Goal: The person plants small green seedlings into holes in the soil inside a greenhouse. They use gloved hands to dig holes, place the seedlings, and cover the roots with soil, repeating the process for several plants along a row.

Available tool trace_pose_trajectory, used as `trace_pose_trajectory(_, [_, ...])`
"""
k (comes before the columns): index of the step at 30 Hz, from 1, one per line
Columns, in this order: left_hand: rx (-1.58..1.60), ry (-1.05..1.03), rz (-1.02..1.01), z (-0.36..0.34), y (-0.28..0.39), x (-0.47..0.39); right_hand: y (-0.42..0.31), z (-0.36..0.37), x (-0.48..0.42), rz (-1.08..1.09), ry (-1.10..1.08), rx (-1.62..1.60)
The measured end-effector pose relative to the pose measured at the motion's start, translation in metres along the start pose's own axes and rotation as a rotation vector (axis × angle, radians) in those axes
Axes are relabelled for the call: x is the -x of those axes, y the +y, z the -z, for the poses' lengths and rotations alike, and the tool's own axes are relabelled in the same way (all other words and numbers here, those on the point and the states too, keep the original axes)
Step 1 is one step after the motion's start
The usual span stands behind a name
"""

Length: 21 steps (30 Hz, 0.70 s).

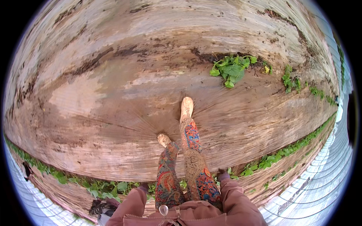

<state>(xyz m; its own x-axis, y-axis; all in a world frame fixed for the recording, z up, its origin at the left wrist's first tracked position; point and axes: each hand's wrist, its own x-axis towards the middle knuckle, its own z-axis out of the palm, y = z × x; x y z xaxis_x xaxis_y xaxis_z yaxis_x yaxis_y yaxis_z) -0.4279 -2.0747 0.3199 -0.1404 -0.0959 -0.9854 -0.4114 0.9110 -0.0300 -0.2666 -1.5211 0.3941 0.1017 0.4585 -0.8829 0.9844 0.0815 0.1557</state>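
Note:
My right hand (223, 175) hangs low beside my right thigh and looks covered by a dark purplish glove. Close to it runs a row of green leafy plants (265, 163). Whether its fingers are apart or closed is too small to make out. My left hand (144, 186) shows only as a dark patch past the cuff of a pink sleeve (134, 199), most of it hidden. Leaves of the same row (113, 188) lie to its left. I see nothing clearly held in either hand. My legs, in patterned trousers (195, 163), stand on soil-stained plastic sheeting (127, 99).
Ahead to the right, a clump of green leaves (232, 69) lies by a strip of dark soil. Smaller plants (290, 80) continue rightward. Ribbed translucent greenhouse film (314, 192) curves along the right rim. A dark striped object (99, 209), unclear in kind, is behind my left arm.

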Motion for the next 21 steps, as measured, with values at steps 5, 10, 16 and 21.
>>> trace_pose_trajectory(5, [-0.065,-0.021,0.073,0.037,0.042,0.017,-0.03,0.009,0.027,0.035,-0.627,0.354])
trace_pose_trajectory(10, [-0.076,0.017,0.11,0.064,0.079,0.011,-0.055,0.033,0.017,-0.046,-0.576,0.208])
trace_pose_trajectory(16, [-0.141,0.041,0.08,0.093,0.117,-0.066,-0.092,0.026,-0.02,-0.052,-0.452,0.068])
trace_pose_trajectory(21, [-0.214,0.08,0.002,0.126,0.163,-0.189,-0.122,-0.012,-0.066,-0.027,-0.357,0.007])
